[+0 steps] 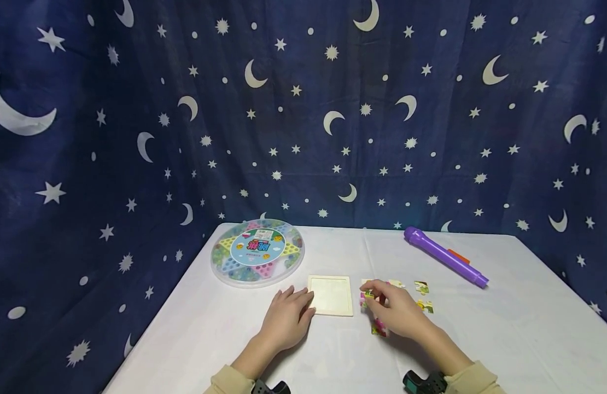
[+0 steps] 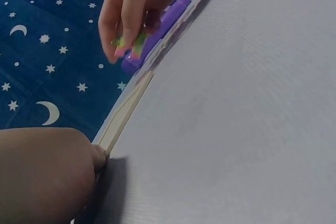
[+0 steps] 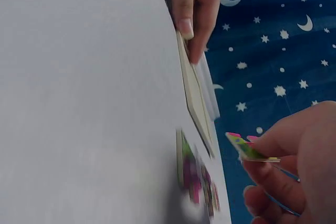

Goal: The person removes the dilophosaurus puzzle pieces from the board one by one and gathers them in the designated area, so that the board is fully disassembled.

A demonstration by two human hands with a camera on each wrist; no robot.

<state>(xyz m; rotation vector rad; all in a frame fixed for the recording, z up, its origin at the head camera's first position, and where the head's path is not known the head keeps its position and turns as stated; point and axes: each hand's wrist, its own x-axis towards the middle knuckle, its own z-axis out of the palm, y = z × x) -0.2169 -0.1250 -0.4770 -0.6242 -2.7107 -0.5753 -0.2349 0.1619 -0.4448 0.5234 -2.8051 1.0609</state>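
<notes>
My right hand (image 1: 401, 311) pinches a green, yellow and pink jigsaw piece (image 3: 242, 148) between thumb and fingertips, raised above the table in both wrist views. Beside it stands a pale square puzzle tray (image 1: 330, 295) with a raised rim and no pieces inside. With fairly straight fingers, my left hand (image 1: 287, 322) touches the tray's left edge. Several loose jigsaw pieces (image 1: 421, 287) lie to the tray's right, some partly hidden under the right hand. One pink and green piece (image 1: 378, 328) lies nearer to me.
A round, clear-lidded board game case (image 1: 258, 246) lies at the back left of the white-covered table (image 1: 530, 328). At the back right lies a purple microphone-shaped tube (image 1: 446, 256) with an orange part beside it. A dark blue star-and-moon curtain (image 1: 303, 131) hangs behind.
</notes>
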